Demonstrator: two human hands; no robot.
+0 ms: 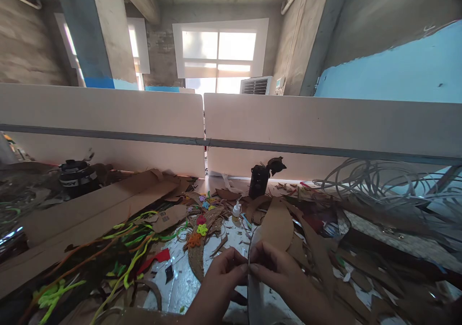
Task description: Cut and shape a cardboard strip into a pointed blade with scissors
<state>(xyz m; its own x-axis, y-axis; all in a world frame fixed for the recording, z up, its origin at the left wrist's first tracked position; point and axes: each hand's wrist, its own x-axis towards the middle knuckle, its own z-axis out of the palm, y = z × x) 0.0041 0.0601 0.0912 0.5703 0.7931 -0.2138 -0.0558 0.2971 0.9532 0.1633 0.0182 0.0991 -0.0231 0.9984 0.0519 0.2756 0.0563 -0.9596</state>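
A long, thin grey piece with a curved edge [255, 298] stands on edge between my hands; its lower end runs out of view. My left hand [225, 279] pinches this edge from the left with thumb and fingers together. From the right, my right hand [276, 269] pinches the same edge, its fingertips close to the left ones. Just beyond the right hand rises a brown cardboard piece with a rounded outline [277, 224]. A small bottle with a white cap [236, 211] stands ahead of my hands.
Cardboard strips [108, 200] and green and orange fuzzy stems [133, 248] lie at left. Coloured flower shapes [202, 230] rest on a brown curved piece [197, 262]. A dark open-lidded container [259, 181] stands near the white partition [325, 123]. Coiled clear tubing [364, 178] is at right.
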